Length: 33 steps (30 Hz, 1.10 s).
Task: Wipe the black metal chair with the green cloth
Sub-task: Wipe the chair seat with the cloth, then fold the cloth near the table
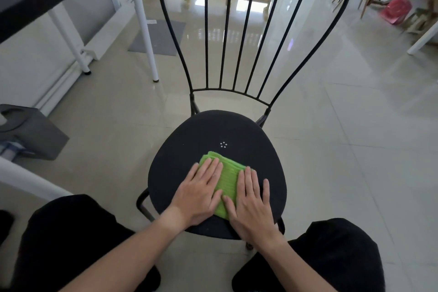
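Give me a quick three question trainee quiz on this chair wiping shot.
1. True or false: both hands lie flat on the folded green cloth.
2. Where does the cloth lie on the black metal chair? A. backrest bars B. seat C. leg
3. Fill in: the seat's small ring of holes lies ___ the cloth, toward the backrest.

Key: 1 true, left hand and right hand press it; 2 B; 3 beyond.

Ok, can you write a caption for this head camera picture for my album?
Both hands, left hand and right hand, press a folded green cloth flat on the black metal chair seat.
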{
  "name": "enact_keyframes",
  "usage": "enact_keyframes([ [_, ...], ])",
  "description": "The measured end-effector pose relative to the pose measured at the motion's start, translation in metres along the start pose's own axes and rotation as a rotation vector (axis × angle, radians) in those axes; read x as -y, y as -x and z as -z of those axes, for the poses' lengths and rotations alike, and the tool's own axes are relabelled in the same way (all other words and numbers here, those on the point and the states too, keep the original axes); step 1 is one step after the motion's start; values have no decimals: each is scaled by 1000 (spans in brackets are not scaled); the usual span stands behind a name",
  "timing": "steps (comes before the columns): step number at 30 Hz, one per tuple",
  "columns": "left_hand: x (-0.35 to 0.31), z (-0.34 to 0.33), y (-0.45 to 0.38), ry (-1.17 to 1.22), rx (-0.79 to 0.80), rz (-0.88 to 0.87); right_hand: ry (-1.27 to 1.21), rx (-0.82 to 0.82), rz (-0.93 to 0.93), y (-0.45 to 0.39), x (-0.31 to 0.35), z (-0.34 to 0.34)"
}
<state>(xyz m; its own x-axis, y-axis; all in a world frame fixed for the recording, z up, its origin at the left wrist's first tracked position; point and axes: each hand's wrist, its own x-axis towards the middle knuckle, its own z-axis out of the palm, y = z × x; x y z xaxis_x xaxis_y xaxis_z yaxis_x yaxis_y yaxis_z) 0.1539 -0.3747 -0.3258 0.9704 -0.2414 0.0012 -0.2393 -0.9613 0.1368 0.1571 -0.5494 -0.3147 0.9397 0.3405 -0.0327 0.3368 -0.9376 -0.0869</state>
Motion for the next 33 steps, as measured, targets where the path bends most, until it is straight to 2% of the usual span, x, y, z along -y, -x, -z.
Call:
enact_keyframes([
  [4,49,14,-18,12,68,287,-64,-75,-20,-17,22,5],
  [8,78,25,-13,148,167,544,-112,-103,12,-27,30,15],
  [10,81,26,-4,282,129,625,-139,-76,15,-33,32,20],
  [14,94,23,13,706,-20,849,-98,-74,62,-44,46,27],
  [16,100,31,24,727,-40,896,-70,-49,110,-53,61,30],
  [19,115,57,45,634,-35,841,-44,-24,207,-64,94,42],
  [22,139,99,67,508,-7,702,-98,89,318,-75,136,66],
  [24,152,137,81,429,33,557,-183,105,385,-81,167,87],
  [27,161,198,105,321,60,359,-446,170,523,-87,211,129],
  [30,164,259,132,380,-11,246,-692,238,623,-93,247,178],
  [33,167,314,165,384,-151,249,-808,220,701,-96,278,222],
])
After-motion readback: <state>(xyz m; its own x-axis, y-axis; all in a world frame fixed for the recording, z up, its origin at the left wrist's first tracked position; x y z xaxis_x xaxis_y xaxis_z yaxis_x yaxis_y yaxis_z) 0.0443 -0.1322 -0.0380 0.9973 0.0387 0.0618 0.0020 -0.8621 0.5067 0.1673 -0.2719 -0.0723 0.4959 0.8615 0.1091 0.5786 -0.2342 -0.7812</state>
